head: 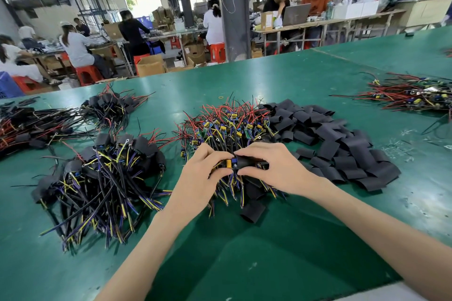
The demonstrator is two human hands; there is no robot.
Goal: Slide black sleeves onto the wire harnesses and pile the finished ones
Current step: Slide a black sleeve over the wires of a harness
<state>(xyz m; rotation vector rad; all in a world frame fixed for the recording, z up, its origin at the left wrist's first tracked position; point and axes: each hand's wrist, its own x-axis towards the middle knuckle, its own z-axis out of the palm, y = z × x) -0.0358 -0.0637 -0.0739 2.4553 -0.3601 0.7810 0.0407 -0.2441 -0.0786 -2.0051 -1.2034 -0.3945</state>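
Near the green tabletop's (281, 239) middle, the left hand (208, 168) pinches one wire harness (228, 163) and the right hand (271, 166) grips one black sleeve (247, 162), hemmed by the bare-harness heap (230, 127), loose sleeve pile (337, 144) and finished pile (102, 176).

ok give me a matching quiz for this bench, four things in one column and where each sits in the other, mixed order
Things:
1. loose black sleeves
2. finished sleeved harnesses
3. unsleeved harnesses
4. harness being sleeved

Places:
A. pile at the person's left on the green table
B. held between left hand and right hand
C. heap to the right of the hands
D. pile just beyond the hands

Pairs: 1-C, 2-A, 3-D, 4-B
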